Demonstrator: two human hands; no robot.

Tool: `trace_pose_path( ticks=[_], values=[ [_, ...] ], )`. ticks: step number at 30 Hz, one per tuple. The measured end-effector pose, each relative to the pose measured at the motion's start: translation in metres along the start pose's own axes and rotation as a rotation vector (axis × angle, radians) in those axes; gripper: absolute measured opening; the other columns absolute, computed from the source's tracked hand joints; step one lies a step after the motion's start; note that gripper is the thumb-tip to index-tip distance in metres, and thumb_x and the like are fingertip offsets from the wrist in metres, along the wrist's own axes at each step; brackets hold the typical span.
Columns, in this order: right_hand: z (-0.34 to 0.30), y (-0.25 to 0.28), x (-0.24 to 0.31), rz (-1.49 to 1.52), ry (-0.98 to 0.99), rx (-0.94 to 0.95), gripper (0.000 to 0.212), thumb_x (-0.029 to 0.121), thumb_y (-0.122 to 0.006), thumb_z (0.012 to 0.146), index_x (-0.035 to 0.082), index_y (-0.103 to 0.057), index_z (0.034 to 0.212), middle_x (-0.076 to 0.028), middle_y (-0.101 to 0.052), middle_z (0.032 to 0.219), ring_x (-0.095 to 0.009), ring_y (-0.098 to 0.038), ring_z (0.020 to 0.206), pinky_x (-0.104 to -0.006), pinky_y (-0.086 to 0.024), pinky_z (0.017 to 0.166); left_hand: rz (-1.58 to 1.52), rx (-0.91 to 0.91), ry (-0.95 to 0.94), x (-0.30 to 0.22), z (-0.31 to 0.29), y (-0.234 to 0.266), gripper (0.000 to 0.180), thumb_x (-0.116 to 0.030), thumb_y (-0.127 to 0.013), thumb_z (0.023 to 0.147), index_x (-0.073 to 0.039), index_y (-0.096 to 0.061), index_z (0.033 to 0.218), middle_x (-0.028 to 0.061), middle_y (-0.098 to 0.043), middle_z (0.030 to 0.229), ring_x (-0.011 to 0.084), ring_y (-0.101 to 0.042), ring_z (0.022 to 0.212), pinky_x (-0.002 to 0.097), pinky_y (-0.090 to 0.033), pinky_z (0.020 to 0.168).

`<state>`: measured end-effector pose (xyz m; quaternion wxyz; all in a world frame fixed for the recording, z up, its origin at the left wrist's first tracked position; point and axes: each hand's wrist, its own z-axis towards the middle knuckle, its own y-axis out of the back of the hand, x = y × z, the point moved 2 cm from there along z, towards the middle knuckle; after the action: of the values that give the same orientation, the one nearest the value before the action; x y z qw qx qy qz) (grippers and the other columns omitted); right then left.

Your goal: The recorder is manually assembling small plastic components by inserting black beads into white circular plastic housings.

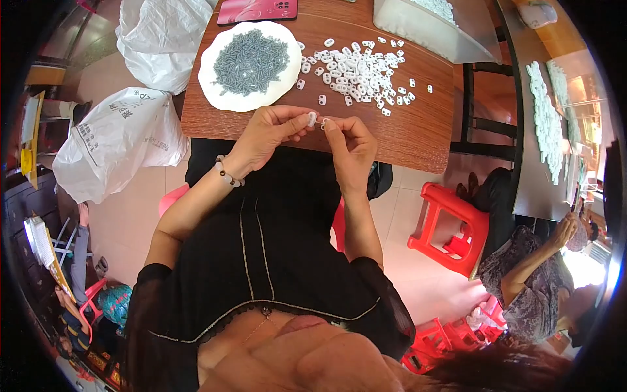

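Over the table's near edge, my left hand [266, 136] is closed, pinching a small white oval plastic piece [312, 119] between thumb and fingertips. Close beside it, my right hand [351, 147] pinches another small white piece [323, 123], mostly covered by the thumb and finger. The two pieces are nearly touching; whether they meet I cannot tell. Beyond my hands lies a loose pile of white oval pieces with two holes each [358, 73]. A white scalloped plate [208, 73] to the left holds a heap of small grey slender parts [251, 62].
A pink phone [258, 10] lies behind the plate. At the back right of the wooden table [418, 134] stands a pale bin [418, 23] of white pieces. White sacks [121, 140] sit on the left, a red stool [450, 228] on the right. Another person [535, 281] works at a side table.
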<state>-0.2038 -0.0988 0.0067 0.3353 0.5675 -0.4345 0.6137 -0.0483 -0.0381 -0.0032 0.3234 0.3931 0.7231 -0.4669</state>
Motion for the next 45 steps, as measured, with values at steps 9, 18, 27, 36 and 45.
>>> trace_pose_path(
  ticks=[9, 18, 27, 36, 45],
  values=[
    [0.0, 0.0, -0.005, -0.093, 0.054, -0.035, 0.007, 0.005, -0.063, 0.089, -0.001, -0.062, 0.085, -0.002, -0.066, 0.085, -0.003, -0.053, 0.073, -0.0169, -0.042, 0.066, 0.011, -0.029, -0.001, -0.001, -0.002, -0.001, 0.025, -0.023, -0.068, 0.088, -0.004, -0.068, 0.105, 0.0003, -0.067, 0.088, 0.0035, -0.058, 0.076, 0.0172, -0.047, 0.067],
    [0.0, -0.003, -0.008, -0.179, 0.095, -0.03, 0.007, 0.006, -0.064, 0.088, 0.0, -0.063, 0.085, 0.001, -0.064, 0.082, -0.002, -0.052, 0.071, -0.0167, -0.041, 0.065, 0.107, -0.071, -0.089, 0.002, -0.003, -0.001, 0.024, -0.021, -0.068, 0.088, -0.002, -0.069, 0.103, -0.0004, -0.067, 0.085, 0.0027, -0.055, 0.069, 0.0167, -0.047, 0.063],
    [0.003, -0.002, -0.001, -0.019, 0.03, 0.124, 0.014, 0.01, -0.071, 0.085, 0.0, -0.062, 0.087, -0.002, -0.063, 0.083, -0.007, -0.055, 0.076, -0.0211, -0.045, 0.07, 0.279, -0.03, -0.132, -0.014, -0.008, -0.001, 0.02, -0.018, -0.068, 0.088, -0.002, -0.071, 0.099, -0.0012, -0.065, 0.076, 0.0021, -0.052, 0.063, 0.0171, -0.044, 0.057],
    [0.002, -0.008, 0.019, 0.231, -0.019, 0.339, 0.031, 0.01, -0.069, 0.086, -0.002, -0.06, 0.112, -0.009, -0.057, 0.115, -0.014, -0.057, 0.097, -0.0272, -0.047, 0.085, 0.295, 0.2, -0.101, -0.03, -0.006, 0.001, 0.023, -0.022, -0.07, 0.086, 0.0, -0.072, 0.091, 0.0011, -0.065, 0.072, 0.0042, -0.053, 0.064, 0.0188, -0.043, 0.057],
    [0.005, 0.001, 0.005, 0.186, 0.143, 0.475, 0.036, 0.017, -0.069, 0.086, -0.003, -0.062, 0.115, -0.013, -0.057, 0.117, -0.019, -0.056, 0.103, -0.03, -0.045, 0.088, 0.239, 0.288, -0.027, -0.043, -0.011, -0.005, 0.026, -0.026, -0.071, 0.086, 0.0, -0.071, 0.084, 0.0029, -0.065, 0.072, 0.006, -0.056, 0.064, 0.0189, -0.044, 0.057]
  ],
)
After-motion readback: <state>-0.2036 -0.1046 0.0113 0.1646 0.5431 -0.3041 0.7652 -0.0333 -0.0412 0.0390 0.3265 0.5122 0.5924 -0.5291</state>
